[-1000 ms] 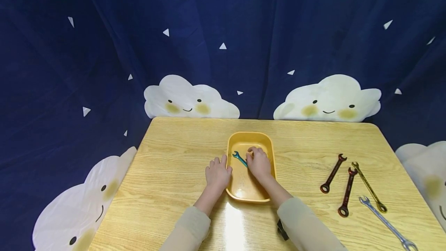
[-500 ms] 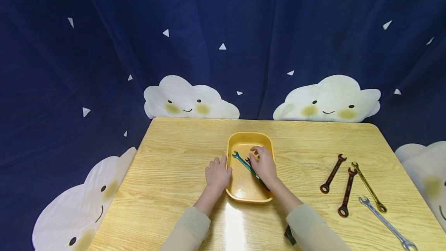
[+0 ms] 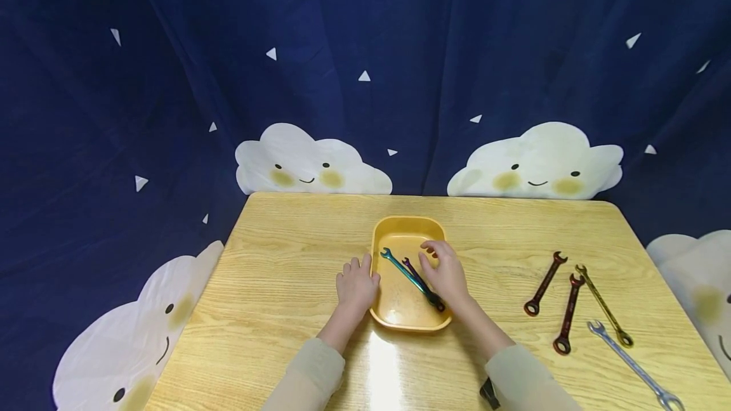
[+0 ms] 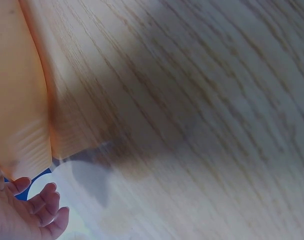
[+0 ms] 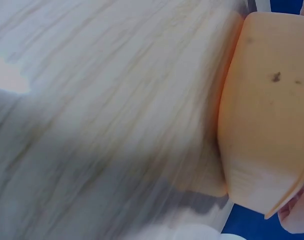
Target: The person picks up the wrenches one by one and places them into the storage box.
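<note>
A yellow-orange plastic tray [image 3: 400, 319] sits on the table in the head view. Inside it lie a teal wrench [image 3: 402, 269] and, crossing near its lower end, a shorter purple wrench [image 3: 414, 271]. My left hand [image 3: 356, 284] rests at the tray's left rim with its fingers relaxed; in the left wrist view its fingertips [image 4: 49, 200] show beside the tray wall [image 4: 22, 100]. Over the right rim hovers my right hand [image 3: 448, 274], fingers loosely bent and nothing between them. Part of that hand appears at the lower right edge of the right wrist view.
To the right on the wooden table [image 3: 297, 240] lie two dark red wrenches [image 3: 546, 284], a gold wrench [image 3: 604, 305] and a silver wrench [image 3: 634, 363]. A dark blue curtain [image 3: 342, 30] with printed clouds hangs behind the table.
My right hand has let go of the purple wrench, which now lies in the tray by the teal one, and has drawn back to the right. My left hand has stayed put.
</note>
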`<state>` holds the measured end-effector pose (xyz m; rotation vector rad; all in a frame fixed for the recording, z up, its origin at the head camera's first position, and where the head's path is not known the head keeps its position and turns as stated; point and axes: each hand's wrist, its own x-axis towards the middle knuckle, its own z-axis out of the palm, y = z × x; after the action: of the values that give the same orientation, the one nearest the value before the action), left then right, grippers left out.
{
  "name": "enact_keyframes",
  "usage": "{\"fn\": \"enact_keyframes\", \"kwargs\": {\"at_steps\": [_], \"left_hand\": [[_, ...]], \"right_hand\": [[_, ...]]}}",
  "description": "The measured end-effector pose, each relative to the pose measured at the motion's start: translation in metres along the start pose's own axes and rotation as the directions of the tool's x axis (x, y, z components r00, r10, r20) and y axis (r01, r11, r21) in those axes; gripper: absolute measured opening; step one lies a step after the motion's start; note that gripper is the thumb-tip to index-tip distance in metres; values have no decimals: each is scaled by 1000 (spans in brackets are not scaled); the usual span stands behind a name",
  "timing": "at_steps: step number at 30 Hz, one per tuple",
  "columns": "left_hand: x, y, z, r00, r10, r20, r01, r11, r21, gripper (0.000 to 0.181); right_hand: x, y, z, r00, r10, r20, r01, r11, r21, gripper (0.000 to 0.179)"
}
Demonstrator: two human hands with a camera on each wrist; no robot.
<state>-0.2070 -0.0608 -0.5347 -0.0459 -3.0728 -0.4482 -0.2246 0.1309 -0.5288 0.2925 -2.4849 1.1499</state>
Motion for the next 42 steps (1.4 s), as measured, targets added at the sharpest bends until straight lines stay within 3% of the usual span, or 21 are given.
{"fn": "enact_keyframes", "kwargs": {"at_steps": [9, 18, 37, 42], "left_hand": [[2, 0, 1, 1000, -12, 10, 12, 1000, 7, 35], [1, 0, 0, 1000, -10, 13, 10, 1000, -2, 34], [2, 1, 0, 999, -20, 34, 21, 1000, -22, 34], [3, 0, 1, 999, -23, 35, 24, 999, -23, 34]], "right_hand": [[-5, 13, -12, 993, -108, -46, 111, 991, 71, 18], [-11, 27, -21, 976, -191, -106, 198, 979, 52, 19], [-27, 50, -47, 978, -139, -156, 144, 989, 21, 22], [-31, 59, -52, 969, -158, -190, 160, 987, -5, 23]]}}
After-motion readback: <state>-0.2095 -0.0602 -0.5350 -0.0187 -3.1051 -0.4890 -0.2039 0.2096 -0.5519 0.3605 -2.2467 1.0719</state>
